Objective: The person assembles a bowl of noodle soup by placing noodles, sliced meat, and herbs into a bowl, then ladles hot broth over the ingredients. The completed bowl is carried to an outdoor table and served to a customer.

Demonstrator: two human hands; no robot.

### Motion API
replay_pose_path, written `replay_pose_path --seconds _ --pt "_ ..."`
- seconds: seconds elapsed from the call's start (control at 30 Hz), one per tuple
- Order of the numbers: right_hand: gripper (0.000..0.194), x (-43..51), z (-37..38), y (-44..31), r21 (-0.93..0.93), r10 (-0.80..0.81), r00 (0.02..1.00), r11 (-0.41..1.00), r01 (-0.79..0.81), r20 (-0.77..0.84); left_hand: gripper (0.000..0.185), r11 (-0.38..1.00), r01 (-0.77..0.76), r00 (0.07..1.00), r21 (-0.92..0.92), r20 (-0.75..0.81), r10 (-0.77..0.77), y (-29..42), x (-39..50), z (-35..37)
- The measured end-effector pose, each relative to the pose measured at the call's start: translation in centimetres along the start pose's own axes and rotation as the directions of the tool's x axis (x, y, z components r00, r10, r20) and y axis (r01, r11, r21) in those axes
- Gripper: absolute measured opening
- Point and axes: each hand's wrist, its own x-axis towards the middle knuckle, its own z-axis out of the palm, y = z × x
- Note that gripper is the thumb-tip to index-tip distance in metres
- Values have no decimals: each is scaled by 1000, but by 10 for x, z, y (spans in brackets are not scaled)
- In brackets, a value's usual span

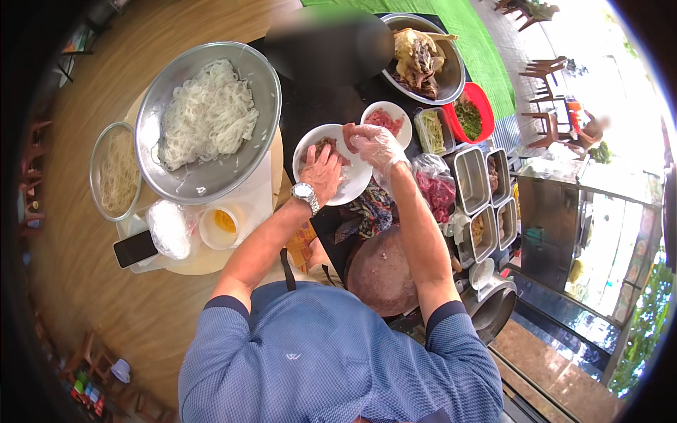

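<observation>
A white bowl (355, 182) holding cooked meat slices (321, 145) sits on a black table before me. My left hand (323, 172), bare with a metal wristwatch (304, 193), reaches into it, fingers over the slices; whether they grip any is hidden. In a clear plastic glove, my right hand (378, 145) pinches a brownish piece of meat (349, 138) above the bowl's right rim. Just beyond that hand stands a smaller white bowl (407, 129) with pink raw-looking meat (384, 121). A patterned cloth (370, 211) lies below the right wrist.
Left: a steel basin (158, 180) of white noodles (209, 113), thin dry noodles (119, 172), a smartphone (135, 249). Right: a steel bowl (449, 87) with cooked poultry (418, 58), a red container (487, 119) of herbs, bagged red meat (436, 193), steel pans (470, 180). A round chopping block (381, 275) is close to me.
</observation>
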Motion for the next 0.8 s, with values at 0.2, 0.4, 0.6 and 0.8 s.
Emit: replay_pose_path --seconds 0.2,0.4,0.6,0.8 --pt "28 21 14 25 -468 -127 992 876 121 19 56 1000 -13 1000 -10 -26 13 0 -8 -3" --pt "30 -6 28 28 -612 -322 927 778 144 -192 45 993 -21 976 -118 -219 -5 -1 -40 -24" --pt "34 5 43 40 -552 -323 942 803 226 -85 31 954 -44 964 -296 -264 -38 -4 -107 -49" --pt "23 -27 39 24 -393 -494 806 846 360 -326 32 919 -64 969 -389 -243 -35 -6 -132 -64"
